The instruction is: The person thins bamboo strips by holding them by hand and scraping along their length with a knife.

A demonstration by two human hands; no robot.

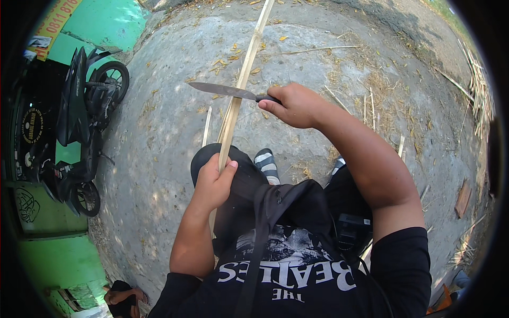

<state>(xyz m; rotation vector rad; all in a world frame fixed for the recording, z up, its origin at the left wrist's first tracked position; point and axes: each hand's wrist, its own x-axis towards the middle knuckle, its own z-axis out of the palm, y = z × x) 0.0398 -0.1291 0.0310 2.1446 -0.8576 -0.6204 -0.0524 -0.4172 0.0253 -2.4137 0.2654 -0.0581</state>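
My left hand (214,183) is closed around the lower part of a long, pale bamboo strip (245,71), which slants up and away past the top of the view. Below that hand the strip carries on beside my left leg. A knife (222,89) with a long, dark blade and black handle is gripped in my right hand (291,106). Its blade points left and lies across the strip, well above my left hand. A thinner sliver (225,123) runs close along the strip's left side, below the blade; I cannot tell whether it is still joined.
Thin bamboo slivers (207,126) and dry leaves (255,70) lie scattered over the concrete ground (159,143). A black motorcycle (85,106) stands at the left by a green wall. Bamboo sticks (480,95) are piled far right, above a brown block (463,199). Another person (124,297) shows at lower left.
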